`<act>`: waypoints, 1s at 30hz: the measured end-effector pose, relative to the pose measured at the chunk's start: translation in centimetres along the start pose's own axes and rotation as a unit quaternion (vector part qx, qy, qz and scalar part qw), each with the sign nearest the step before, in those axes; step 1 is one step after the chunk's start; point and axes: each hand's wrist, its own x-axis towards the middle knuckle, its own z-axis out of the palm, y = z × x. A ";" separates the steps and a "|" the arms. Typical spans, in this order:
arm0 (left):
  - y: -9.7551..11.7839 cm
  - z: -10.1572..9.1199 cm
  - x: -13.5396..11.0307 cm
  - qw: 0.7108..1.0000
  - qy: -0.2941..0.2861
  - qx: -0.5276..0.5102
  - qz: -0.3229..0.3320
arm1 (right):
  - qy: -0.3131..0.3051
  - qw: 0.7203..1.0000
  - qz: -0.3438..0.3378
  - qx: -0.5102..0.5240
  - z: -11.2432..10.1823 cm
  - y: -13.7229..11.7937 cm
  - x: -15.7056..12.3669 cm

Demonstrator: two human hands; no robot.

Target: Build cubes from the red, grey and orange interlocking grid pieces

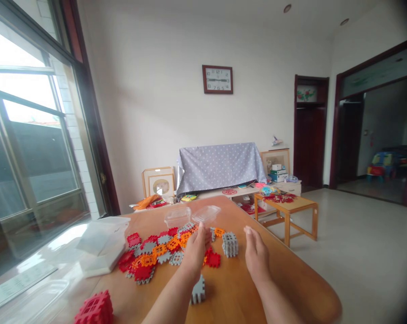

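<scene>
My left hand (196, 252) reaches over the wooden table (291, 279) with fingers stretched out, its tips at the edge of a pile of red, orange and grey interlocking plastic tiles (156, 252). My right hand (255, 254) hovers beside it, fingers extended and together, holding nothing. A grey cube of joined tiles (229, 244) stands between the two hands. A single grey tile piece (198, 290) stands upright beside my left forearm. A red tile cube (95, 309) sits at the near left.
Two clear plastic containers (192, 215) stand behind the pile. A white lidded box (100, 249) lies at the left by the window. Beyond the table are a small wooden side table (287, 207), a cloth-covered object (220, 166) and framed pictures.
</scene>
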 end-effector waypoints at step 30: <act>-5.7 -19.9 -11.2 0.860 0.027 0.477 0.178 | -0.453 0.857 -0.101 -0.224 5.4 -6.6 -12.4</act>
